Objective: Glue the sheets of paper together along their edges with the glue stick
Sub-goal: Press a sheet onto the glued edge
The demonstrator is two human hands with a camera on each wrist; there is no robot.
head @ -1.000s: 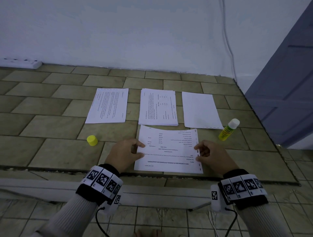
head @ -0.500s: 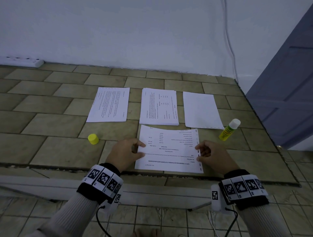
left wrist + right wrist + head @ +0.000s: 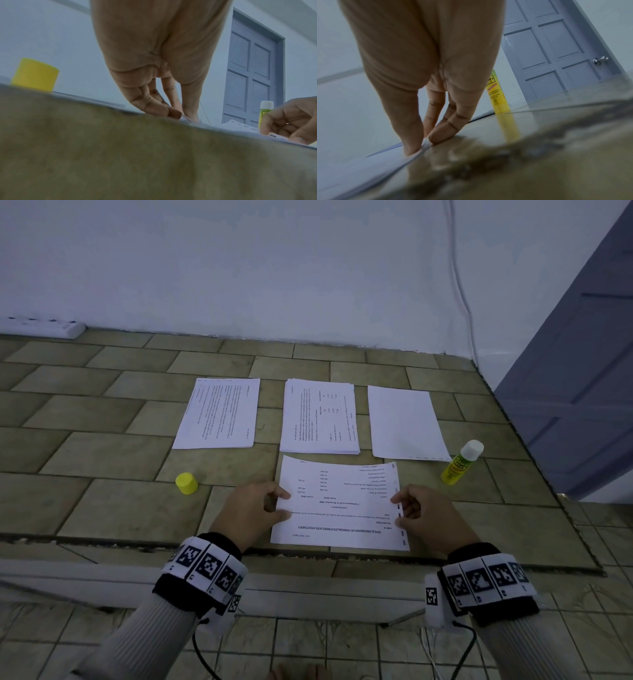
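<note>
Lying flat, printed sheet (image 3: 339,505)

Both hands low, fingers curled — left hand (image 3: 251,508), right hand (image 3: 426,517) pinching sheet edges

The right hand (image 3: 426,65) reaches down from the top of the frame, its thumb and fingertips (image 3: 440,136) pinching the edge of a white sheet of paper (image 3: 359,121) lying on the tan tiled counter (image 3: 539,169). Just beyond the fingers stands a yellow glue stick (image 3: 498,98), upright, its top hidden behind the hand. A grey panelled door (image 3: 553,54) with a metal knob (image 3: 600,60) closes the background.
</note>
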